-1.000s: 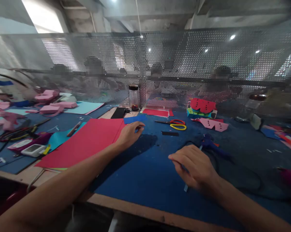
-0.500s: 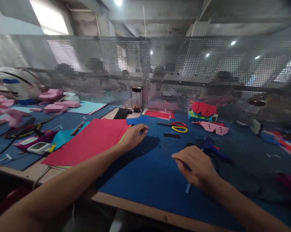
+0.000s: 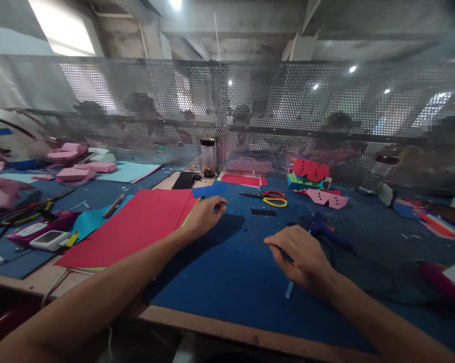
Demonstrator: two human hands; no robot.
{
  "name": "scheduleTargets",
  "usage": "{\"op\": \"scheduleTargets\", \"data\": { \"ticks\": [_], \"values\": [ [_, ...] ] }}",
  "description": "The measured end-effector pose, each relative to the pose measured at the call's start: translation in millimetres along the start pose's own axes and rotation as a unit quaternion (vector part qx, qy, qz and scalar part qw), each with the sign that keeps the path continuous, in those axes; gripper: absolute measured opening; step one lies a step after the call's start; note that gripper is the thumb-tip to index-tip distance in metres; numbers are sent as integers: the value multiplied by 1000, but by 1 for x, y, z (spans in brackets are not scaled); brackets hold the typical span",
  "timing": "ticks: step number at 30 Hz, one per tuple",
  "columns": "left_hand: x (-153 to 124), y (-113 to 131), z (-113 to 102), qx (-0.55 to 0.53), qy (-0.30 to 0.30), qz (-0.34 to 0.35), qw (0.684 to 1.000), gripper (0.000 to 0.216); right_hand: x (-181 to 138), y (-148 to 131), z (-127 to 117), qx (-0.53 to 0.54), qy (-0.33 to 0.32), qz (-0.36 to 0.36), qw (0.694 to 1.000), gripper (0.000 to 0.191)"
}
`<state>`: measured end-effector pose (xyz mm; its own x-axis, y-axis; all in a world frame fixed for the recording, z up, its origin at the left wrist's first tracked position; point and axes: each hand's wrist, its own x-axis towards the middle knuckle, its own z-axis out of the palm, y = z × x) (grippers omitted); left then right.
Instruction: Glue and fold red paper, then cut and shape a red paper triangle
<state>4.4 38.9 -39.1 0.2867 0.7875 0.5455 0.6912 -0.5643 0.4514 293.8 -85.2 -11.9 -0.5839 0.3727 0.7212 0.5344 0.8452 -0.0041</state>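
My left hand (image 3: 206, 216) hovers at the right edge of a stack of red paper sheets (image 3: 129, 227). Its thumb and fingers curl together; anything between them is too small to make out. A blue strip (image 3: 209, 190) lies just beyond it. My right hand (image 3: 299, 254) is over the blue mat (image 3: 220, 272), its thumb and forefinger tips close together, and I cannot make out anything in them. Below it shows a thin translucent stick (image 3: 289, 289), its upper part hidden by the hand. A blue glue gun (image 3: 322, 225) lies just behind this hand.
Scissors (image 3: 275, 198) and a black strip (image 3: 263, 213) lie ahead of my hands. Beyond are red and pink mask-shaped cutouts (image 3: 328, 198), a jar (image 3: 208, 160) and a perforated metal partition (image 3: 273, 106). Pink pieces (image 3: 76, 174) and a purple device (image 3: 48, 227) sit left.
The view has swung slightly right, so things on the table appear shifted left. Both hands keep nearly the same pose and place over the table.
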Motion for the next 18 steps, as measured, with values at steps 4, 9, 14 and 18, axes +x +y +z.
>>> {"op": "scheduleTargets", "data": {
  "ticks": [4, 9, 14, 18],
  "values": [
    [0, 0, 0, -2, -1, -2, 1000, 22, 1, 1, 1, -2, 2, -1, 1000, 24],
    [-1, 5, 0, -4, -6, 4, 1000, 21, 1, 3, 0, -13, 5, -1, 1000, 23],
    [-2, 9, -1, -3, -10, 7, 1000, 21, 2, 5, 0, -13, 9, 3, 1000, 22],
    [-2, 9, -3, 2, -5, 2, 1000, 21, 3, 1, -2, -1, 11, 7, 1000, 22]
  ]
}}
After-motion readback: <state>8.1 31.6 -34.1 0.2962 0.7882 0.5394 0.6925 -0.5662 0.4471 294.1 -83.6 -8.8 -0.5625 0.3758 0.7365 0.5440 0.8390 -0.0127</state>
